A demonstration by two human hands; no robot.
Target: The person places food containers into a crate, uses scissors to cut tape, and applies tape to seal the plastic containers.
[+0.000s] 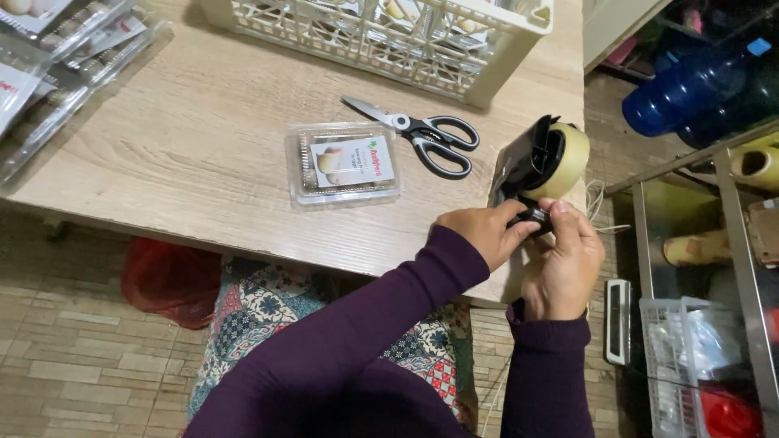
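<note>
A black tape dispenser with a roll of clear tape stands at the right end of the wooden table. My right hand grips its black handle from below. My left hand touches the same handle from the left, fingers pinching at it. Both arms wear dark purple sleeves. Left of the dispenser lie black-handled scissors, shut, and a clear plastic box with a label and round pale pieces of food inside.
A cream plastic crate stands at the table's far edge. Several clear packed boxes lie at the far left. Blue bottles, a shelf and a white basket crowd the right side. A red bag sits under the table.
</note>
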